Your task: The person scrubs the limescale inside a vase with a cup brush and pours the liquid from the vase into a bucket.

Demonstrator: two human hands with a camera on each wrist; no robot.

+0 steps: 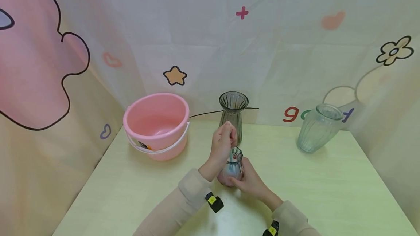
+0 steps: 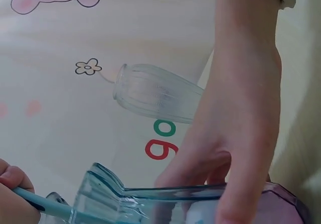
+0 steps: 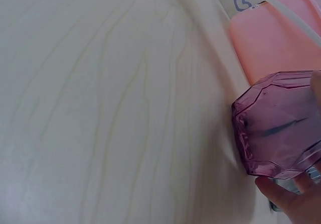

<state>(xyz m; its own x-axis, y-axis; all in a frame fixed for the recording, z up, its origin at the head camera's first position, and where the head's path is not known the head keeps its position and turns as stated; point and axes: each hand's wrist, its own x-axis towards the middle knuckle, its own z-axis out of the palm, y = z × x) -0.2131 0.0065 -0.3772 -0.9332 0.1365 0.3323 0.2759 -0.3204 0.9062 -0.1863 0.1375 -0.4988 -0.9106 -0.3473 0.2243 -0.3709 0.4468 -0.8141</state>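
A small faceted glass vase, bluish at the neck and purple toward the base, is tilted above the table. My right hand grips its body, with the thumb and fingers on opposite sides. Above its mouth my left hand is curled round a light blue handle, which looks like that of a bottle brush. The handle runs through the vase's neck. Inside, a whitish shape shows blurred through the glass. In the right wrist view the purple vase base faces the camera, with fingers at its edge.
On the left stands a pink bucket with a white handle. A tall grey fluted glass vase is just behind the hands. To the right, a pale green glass vase stands on the table. A printed curtain encloses the table.
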